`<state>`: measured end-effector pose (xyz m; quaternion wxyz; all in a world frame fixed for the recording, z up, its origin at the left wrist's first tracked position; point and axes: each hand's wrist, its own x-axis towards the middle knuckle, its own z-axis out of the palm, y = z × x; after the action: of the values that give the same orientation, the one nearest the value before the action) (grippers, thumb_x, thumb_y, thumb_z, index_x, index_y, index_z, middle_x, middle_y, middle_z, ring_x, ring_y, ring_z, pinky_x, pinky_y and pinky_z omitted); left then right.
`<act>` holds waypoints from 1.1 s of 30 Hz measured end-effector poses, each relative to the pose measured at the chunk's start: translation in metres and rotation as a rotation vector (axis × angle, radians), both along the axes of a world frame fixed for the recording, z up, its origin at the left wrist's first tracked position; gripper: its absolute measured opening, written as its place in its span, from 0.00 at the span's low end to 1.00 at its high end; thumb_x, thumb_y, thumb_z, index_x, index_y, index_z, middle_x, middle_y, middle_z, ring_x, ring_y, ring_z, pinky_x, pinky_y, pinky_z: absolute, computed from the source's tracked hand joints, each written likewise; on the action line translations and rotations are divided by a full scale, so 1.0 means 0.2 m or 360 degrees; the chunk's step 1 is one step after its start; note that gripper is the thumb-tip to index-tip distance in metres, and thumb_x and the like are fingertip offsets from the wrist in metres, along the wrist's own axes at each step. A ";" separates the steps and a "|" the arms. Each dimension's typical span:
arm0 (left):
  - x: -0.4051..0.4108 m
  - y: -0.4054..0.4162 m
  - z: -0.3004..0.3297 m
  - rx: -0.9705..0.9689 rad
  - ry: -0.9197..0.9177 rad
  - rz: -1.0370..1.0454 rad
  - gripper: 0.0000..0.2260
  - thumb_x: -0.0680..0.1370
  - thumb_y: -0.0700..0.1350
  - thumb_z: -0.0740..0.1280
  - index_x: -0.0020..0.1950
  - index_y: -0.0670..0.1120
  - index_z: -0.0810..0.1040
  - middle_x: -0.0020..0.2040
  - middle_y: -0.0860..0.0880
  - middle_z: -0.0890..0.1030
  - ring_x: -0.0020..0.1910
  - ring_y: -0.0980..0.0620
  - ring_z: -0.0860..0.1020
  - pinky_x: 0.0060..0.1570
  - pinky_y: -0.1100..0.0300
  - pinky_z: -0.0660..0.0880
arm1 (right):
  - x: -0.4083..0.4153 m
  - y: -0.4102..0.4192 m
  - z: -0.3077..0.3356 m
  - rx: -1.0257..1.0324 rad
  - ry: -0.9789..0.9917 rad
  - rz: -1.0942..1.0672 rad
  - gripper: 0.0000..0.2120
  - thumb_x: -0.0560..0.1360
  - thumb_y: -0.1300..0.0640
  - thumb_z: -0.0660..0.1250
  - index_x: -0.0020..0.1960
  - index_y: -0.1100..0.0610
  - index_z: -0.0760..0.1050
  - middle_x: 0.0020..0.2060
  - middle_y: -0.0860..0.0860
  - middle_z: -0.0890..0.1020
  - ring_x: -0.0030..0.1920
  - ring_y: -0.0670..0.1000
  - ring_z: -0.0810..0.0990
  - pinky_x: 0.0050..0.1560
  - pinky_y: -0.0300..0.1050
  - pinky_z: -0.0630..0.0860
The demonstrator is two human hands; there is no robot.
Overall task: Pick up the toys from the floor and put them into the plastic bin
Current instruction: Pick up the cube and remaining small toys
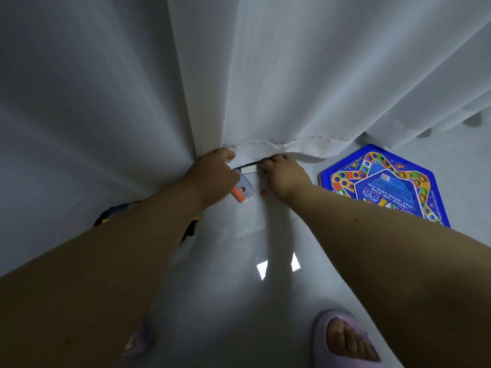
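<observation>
My left hand [212,176] is closed on a white and orange toy [243,191] low over the pale floor, its thumb against the hem of a white curtain [265,75]. My right hand [284,172] reaches under that hem, fingers on a dark and white object [249,167] mostly hidden by the cloth. A small orange piece [263,192] lies on the floor between my hands. A blue hexagonal game board [385,184] lies flat on the floor to the right. No plastic bin is in view.
The curtain hangs across the whole upper view and hides what is behind it. A black and yellow object [106,220] shows under my left forearm. My foot in a purple slipper [342,338] stands at the bottom right.
</observation>
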<state>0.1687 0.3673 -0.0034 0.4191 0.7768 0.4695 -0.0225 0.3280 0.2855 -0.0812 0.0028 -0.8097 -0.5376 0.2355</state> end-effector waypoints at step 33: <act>-0.57 -0.58 -0.38 0.0250 0.0207 -0.0278 0.03 0.75 0.32 0.65 0.42 0.36 0.74 0.46 0.41 0.71 0.44 0.43 0.73 0.47 0.59 0.74 | -0.77 -0.87 -0.03 0.0709 0.0205 0.1182 0.15 0.70 0.50 0.66 0.52 0.56 0.67 0.37 0.54 0.81 0.31 0.53 0.79 0.31 0.40 0.75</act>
<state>0.0538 0.2510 -0.0794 0.3221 0.8421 0.4265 -0.0723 0.1736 0.1119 -0.0865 0.1260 -0.5246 -0.8287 0.1490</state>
